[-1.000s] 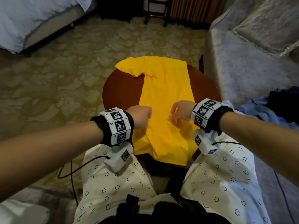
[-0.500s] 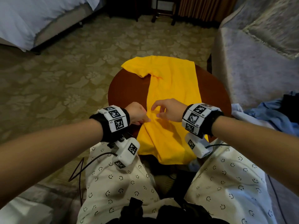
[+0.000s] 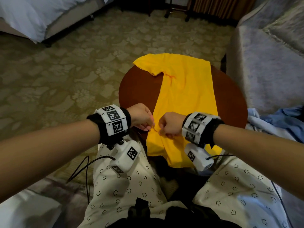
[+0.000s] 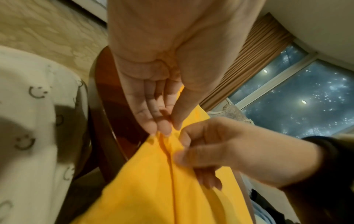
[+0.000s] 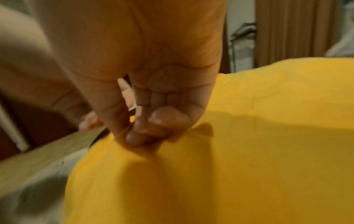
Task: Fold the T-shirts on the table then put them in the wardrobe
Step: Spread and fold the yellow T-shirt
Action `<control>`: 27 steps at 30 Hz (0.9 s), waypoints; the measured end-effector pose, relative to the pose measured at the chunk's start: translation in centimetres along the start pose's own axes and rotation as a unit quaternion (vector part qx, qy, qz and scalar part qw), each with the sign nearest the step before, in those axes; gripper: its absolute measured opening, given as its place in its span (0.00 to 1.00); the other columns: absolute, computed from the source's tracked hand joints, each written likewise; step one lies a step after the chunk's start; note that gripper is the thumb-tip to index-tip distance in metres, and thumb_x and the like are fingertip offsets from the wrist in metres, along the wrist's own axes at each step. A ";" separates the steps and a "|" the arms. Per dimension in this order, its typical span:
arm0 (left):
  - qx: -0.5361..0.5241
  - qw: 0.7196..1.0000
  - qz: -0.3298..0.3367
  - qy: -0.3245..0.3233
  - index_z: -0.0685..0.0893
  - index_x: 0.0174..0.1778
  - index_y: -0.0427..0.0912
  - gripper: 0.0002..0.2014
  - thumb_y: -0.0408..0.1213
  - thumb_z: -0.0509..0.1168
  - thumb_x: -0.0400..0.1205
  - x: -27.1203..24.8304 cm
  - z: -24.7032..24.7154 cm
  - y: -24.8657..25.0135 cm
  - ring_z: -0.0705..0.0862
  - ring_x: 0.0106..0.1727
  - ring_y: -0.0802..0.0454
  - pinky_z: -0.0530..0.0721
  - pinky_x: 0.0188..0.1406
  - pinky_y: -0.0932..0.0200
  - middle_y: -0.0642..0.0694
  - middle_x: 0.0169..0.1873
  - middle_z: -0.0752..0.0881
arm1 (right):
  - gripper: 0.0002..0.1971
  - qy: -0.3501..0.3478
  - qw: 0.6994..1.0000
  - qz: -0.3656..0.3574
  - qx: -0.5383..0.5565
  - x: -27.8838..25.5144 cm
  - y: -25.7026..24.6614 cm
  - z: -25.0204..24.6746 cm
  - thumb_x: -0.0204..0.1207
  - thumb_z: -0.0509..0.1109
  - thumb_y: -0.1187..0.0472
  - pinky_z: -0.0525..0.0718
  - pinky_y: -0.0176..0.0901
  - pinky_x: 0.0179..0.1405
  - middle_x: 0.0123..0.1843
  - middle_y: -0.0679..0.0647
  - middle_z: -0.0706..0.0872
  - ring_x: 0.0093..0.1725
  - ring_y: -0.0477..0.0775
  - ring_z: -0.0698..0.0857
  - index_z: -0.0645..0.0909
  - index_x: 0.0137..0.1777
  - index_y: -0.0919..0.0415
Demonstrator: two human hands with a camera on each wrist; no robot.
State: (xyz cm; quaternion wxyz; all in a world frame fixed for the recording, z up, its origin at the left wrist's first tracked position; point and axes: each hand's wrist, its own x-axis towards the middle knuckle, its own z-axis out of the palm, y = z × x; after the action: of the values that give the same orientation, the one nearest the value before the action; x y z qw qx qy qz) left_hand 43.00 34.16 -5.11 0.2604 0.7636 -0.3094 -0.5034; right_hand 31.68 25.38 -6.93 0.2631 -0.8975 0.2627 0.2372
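A yellow T-shirt (image 3: 184,89) lies lengthwise on the round brown table (image 3: 136,89), folded narrow, one sleeve sticking out at the far left, its near end hanging over the table's front edge. My left hand (image 3: 144,120) pinches the shirt's left edge near the table front; in the left wrist view the fingertips (image 4: 164,128) nip a ridge of yellow cloth (image 4: 153,181). My right hand (image 3: 169,125) sits just beside it, its thumb and fingers (image 5: 139,134) pinching the same fabric (image 5: 249,151). The two hands are nearly touching.
A grey sofa (image 3: 263,63) stands right of the table, with blue clothing (image 3: 283,119) heaped on its near part. A bed (image 3: 41,15) is at the far left across patterned carpet (image 3: 65,71). My knees in smiley-print trousers (image 3: 118,186) are under the table's front.
Both hands have drawn together toward the shirt's left edge. The right hand, fingers loose earlier, now pinches the cloth beside the left hand, bunching it up.
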 end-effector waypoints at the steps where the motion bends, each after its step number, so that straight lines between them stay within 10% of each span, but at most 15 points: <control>1: -0.002 1.000 -0.010 -0.015 0.78 0.43 0.34 0.04 0.23 0.62 0.82 0.0 0.2 0.0 0.81 0.30 0.51 0.84 0.33 0.62 0.40 0.31 0.83 | 0.17 -0.006 0.998 0.003 0.065 -0.2 0.3 -0.6 0.79 0.69 0.62 0.74 0.41 0.27 0.26 0.54 0.77 0.25 0.53 0.74 0.70 0.29 0.59; 6: -0.035 0.998 -0.035 -0.027 0.76 0.44 0.31 0.10 0.25 0.52 0.87 0.6 2.0 0.4 0.80 0.33 0.49 0.83 0.29 0.62 0.33 0.45 0.82 | 0.14 -0.057 0.965 -0.042 0.253 -2.1 2.2 -3.8 0.81 0.66 0.64 0.82 0.40 0.32 0.28 0.55 0.80 0.30 0.51 0.80 0.72 0.33 0.60; 14: -0.154 0.966 0.085 -0.187 0.79 0.43 0.43 0.19 0.14 0.52 0.78 -0.9 3.8 1.3 0.80 0.37 0.54 0.78 0.42 0.56 0.51 0.33 0.84 | 0.12 -0.065 0.923 -0.074 0.371 -3.6 4.5 -5.4 0.81 0.63 0.64 0.80 0.41 0.38 0.26 0.53 0.82 0.30 0.50 0.82 0.69 0.35 0.60; 19: -0.176 0.965 0.050 -0.189 0.76 0.51 0.42 0.09 0.24 0.62 0.81 -1.4 4.2 0.8 0.85 0.40 0.55 0.82 0.32 0.64 0.48 0.41 0.84 | 0.13 -0.027 0.923 -0.066 0.379 -3.8 5.1 -5.4 0.83 0.62 0.60 0.80 0.42 0.38 0.32 0.54 0.82 0.32 0.50 0.80 0.76 0.36 0.62; 21: -0.135 0.971 0.049 -0.189 0.77 0.52 0.37 0.06 0.28 0.65 0.80 -1.5 3.9 0.9 0.84 0.48 0.48 0.81 0.48 0.58 0.42 0.46 0.84 | 0.11 -0.013 0.928 -0.046 0.371 -3.6 5.1 -5.2 0.83 0.62 0.59 0.81 0.43 0.41 0.37 0.56 0.82 0.36 0.51 0.81 0.78 0.40 0.62; 27: 0.050 0.980 0.071 -0.181 0.65 0.27 0.45 0.20 0.35 0.67 0.81 -3.4 2.1 1.2 0.70 0.28 0.58 0.71 0.38 0.61 0.51 0.26 0.68 | 0.12 -0.026 0.982 0.044 0.181 -2.7 6.1 -3.6 0.81 0.66 0.52 0.80 0.46 0.54 0.64 0.58 0.80 0.58 0.53 0.79 0.79 0.61 0.56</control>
State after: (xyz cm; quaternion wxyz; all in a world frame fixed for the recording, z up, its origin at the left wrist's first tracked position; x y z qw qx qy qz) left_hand 39.76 35.63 -2.94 0.1961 0.6482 -0.4295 -0.5974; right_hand 27.03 19.75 -4.80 0.4172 -0.8162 0.3332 0.2208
